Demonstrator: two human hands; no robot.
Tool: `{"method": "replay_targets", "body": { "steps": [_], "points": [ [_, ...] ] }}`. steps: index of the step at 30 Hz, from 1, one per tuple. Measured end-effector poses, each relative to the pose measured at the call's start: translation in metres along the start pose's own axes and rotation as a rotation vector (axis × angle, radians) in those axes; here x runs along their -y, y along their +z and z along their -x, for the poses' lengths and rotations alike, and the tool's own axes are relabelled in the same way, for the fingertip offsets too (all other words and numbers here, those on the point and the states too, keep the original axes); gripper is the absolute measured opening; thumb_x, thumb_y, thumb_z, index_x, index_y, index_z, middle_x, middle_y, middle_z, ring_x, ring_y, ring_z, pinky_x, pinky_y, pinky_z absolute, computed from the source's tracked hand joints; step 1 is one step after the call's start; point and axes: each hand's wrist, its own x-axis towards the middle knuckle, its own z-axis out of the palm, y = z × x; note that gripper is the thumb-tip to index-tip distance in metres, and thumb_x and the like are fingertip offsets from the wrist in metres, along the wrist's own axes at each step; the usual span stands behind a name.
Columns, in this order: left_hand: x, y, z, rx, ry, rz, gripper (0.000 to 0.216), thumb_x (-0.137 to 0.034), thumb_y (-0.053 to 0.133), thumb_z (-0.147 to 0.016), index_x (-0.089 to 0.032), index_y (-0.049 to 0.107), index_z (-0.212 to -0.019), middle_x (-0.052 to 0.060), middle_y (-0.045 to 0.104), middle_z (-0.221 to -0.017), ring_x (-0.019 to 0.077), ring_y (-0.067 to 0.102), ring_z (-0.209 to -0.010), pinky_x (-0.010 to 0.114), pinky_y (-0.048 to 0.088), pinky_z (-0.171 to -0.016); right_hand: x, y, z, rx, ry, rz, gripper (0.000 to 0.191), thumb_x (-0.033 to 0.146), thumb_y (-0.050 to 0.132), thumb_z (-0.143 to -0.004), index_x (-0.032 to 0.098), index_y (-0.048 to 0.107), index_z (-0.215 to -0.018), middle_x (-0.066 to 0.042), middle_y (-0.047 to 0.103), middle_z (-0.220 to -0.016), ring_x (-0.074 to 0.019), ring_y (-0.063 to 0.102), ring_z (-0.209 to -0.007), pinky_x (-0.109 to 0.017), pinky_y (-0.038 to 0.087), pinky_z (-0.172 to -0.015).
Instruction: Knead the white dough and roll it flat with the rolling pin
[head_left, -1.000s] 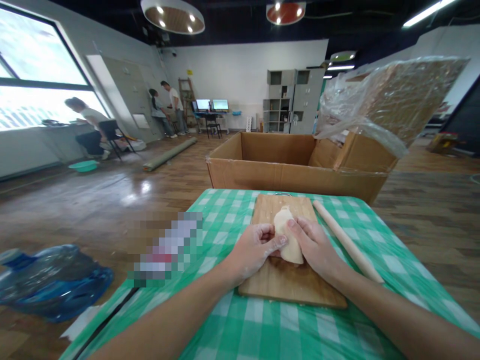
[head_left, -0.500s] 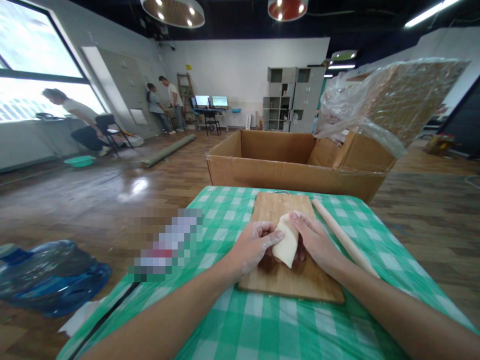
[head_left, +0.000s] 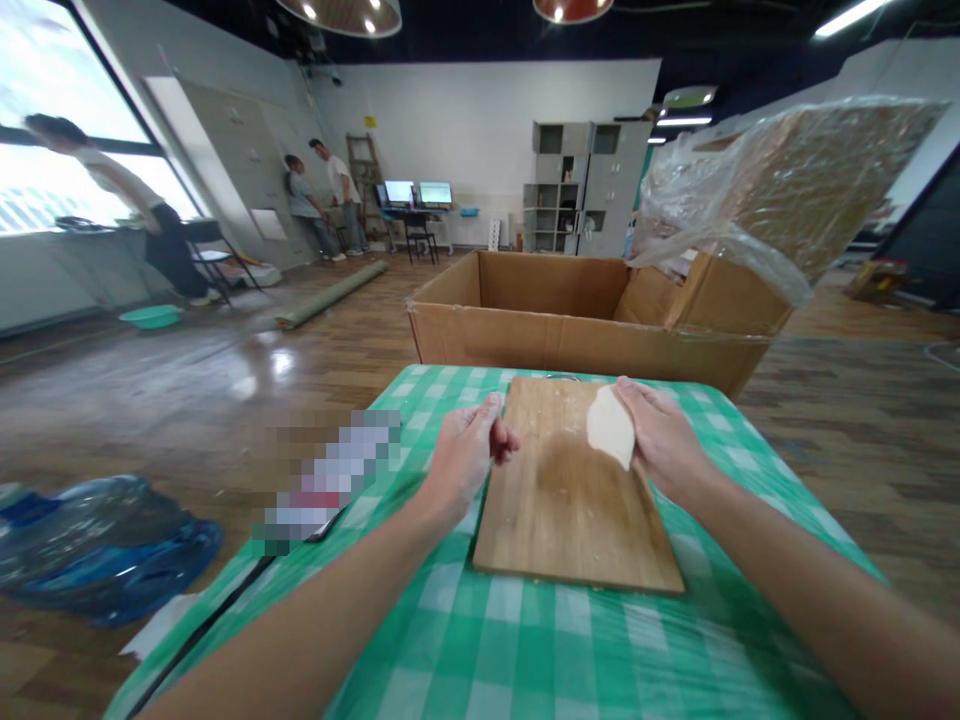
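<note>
Clock centred on the board (head_left: pixel 570 545), 12 pointing away from us. Main risk: the dough (head_left: pixel 610 428) stretching or tearing. It sits at about 1 o'clock over the board, thin and flat, and only our right hand (head_left: pixel 651 420) has it, pinched along its 3 o'clock edge. Free part is unsupported on the 9 o'clock side, so a sharp lift or jerk could thin it right at the pinch, or it could flop and fold onto itself. Looks held up off the wood, but we can't tell whether the bottom tip touches. Second risk: it's near the board's 2 o'clock edge; a bit more drift that way and a slip could drop it on the checked cloth (head_left: pixel 525 655) instead of the wood. Pose: right forearm (head_left: pixel 806 565) comes in from 4 o'clock, hand tipped inward, thumb on the near side of the dough, fingers mostly behind, clamped on that edge. Left forearm (head_left: pixel 322 590) comes in from 8, and our left hand (head_left: pixel 471 450) hangs by the board's 10 o'clock edge, well apart from the dough. Its fingers are curled in with the thumb up alongside; can't tell whether the tips meet or pinch any scrap. So no second support under the dough right now, which is what makes the one-sided pinch touchy.
</note>
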Motion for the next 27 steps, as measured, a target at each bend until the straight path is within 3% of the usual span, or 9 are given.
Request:
{"method": "replay_targets", "body": {
  "steps": [3, 5, 8, 11, 13, 16, 20, 24, 27],
  "points": [
    [-0.001, -0.002, -0.003, -0.059, 0.108, -0.082, 0.060, -0.054, 0.043, -0.097, -0.020, 0.041, -0.048, 0.007, 0.069, -0.066, 0.0173, 0.065, -0.069, 0.030, 0.049, -0.070, 0.001, -0.004, -0.003, 0.056, -0.008, 0.084, 0.038, 0.056, 0.056, -0.092, 0.022, 0.055, -0.075, 0.004, 0.050, -0.056, -0.0135, 0.050, -0.051, -0.025, 0.040, -0.048],
    [0.001, 0.000, -0.001, -0.047, 0.149, -0.222, 0.060, -0.052, 0.040, -0.100, -0.019, 0.053, -0.052, 0.008, 0.074, -0.076, 0.0208, 0.069, -0.081, 0.035, 0.049, -0.084, -0.001, -0.002, 0.000, 0.120, -0.037, 0.256, 0.039, 0.055, 0.053, -0.094, 0.022, 0.056, -0.075, 0.004, 0.050, -0.055, -0.0150, 0.053, -0.053, -0.026, 0.042, -0.049],
    [0.004, 0.003, 0.004, 0.031, 0.181, -0.400, 0.052, -0.047, 0.038, -0.102, -0.018, 0.073, -0.078, 0.007, 0.078, -0.091, 0.0232, 0.071, -0.090, 0.039, 0.048, -0.092, -0.003, -0.001, 0.005, 0.216, -0.167, 0.568, 0.034, 0.049, 0.050, -0.098, 0.020, 0.063, -0.085, -0.002, 0.062, -0.068, -0.0200, 0.064, -0.070, -0.032, 0.052, -0.066],
    [0.008, 0.004, 0.007, 0.112, 0.269, -0.482, 0.040, -0.039, 0.037, -0.104, -0.020, 0.072, -0.112, 0.004, 0.078, -0.106, 0.0235, 0.068, -0.108, 0.041, 0.046, -0.101, -0.004, -0.003, 0.006, 0.219, -0.375, 0.856, 0.033, 0.043, 0.053, -0.098, 0.018, 0.065, -0.116, -0.012, 0.071, -0.106, -0.0269, 0.066, -0.103, -0.045, 0.048, -0.098],
    [0.010, 0.005, 0.009, 0.182, 0.328, -0.541, 0.037, -0.032, 0.037, -0.105, -0.021, 0.065, -0.127, 0.004, 0.076, -0.116, 0.0218, 0.065, -0.116, 0.040, 0.046, -0.105, -0.006, -0.005, 0.006, 0.202, -0.485, 0.991, 0.044, 0.043, 0.052, -0.099, 0.016, 0.058, -0.133, -0.017, 0.064, -0.130, -0.0313, 0.057, -0.123, -0.051, 0.040, -0.110],
    [0.011, 0.006, 0.011, 0.326, 0.425, -0.663, 0.035, -0.026, 0.040, -0.103, -0.022, 0.064, -0.127, 0.004, 0.067, -0.133, 0.0211, 0.062, -0.124, 0.040, 0.046, -0.108, -0.017, -0.004, 0.009, 0.309, -0.600, 1.081, 0.051, 0.042, 0.040, -0.103, 0.013, 0.050, -0.144, -0.017, 0.051, -0.149, -0.0306, 0.042, -0.141, -0.051, 0.033, -0.118],
    [0.015, 0.009, 0.016, 0.460, 0.500, -0.813, 0.038, -0.027, 0.047, -0.100, -0.019, 0.060, -0.135, 0.008, 0.055, -0.148, 0.0219, 0.050, -0.137, 0.040, 0.040, -0.116, -0.036, 0.000, 0.017, 0.496, -0.637, 1.136, 0.055, 0.039, 0.029, -0.106, 0.009, 0.043, -0.150, -0.017, 0.038, -0.159, -0.0284, 0.030, -0.149, -0.049, 0.029, -0.121],
    [0.018, 0.010, 0.019, 0.504, 0.505, -0.920, 0.046, -0.031, 0.046, -0.101, -0.016, 0.050, -0.145, 0.012, 0.048, -0.153, 0.0229, 0.043, -0.143, 0.043, 0.037, -0.119, -0.048, -0.003, 0.020, 0.532, -0.621, 1.182, 0.062, 0.039, 0.028, -0.105, 0.005, 0.029, -0.156, -0.020, 0.024, -0.163, -0.0292, 0.019, -0.152, -0.051, 0.024, -0.123],
    [0.017, 0.010, 0.019, 0.525, 0.509, -0.955, 0.049, -0.033, 0.044, -0.102, -0.016, 0.046, -0.147, 0.012, 0.045, -0.155, 0.0228, 0.039, -0.145, 0.044, 0.033, -0.121, -0.045, -0.009, 0.013, 0.598, -0.581, 1.158, 0.062, 0.040, 0.029, -0.104, 0.008, 0.029, -0.157, -0.016, 0.022, -0.164, -0.0289, 0.016, -0.153, -0.052, 0.025, -0.122]
  ]
}}
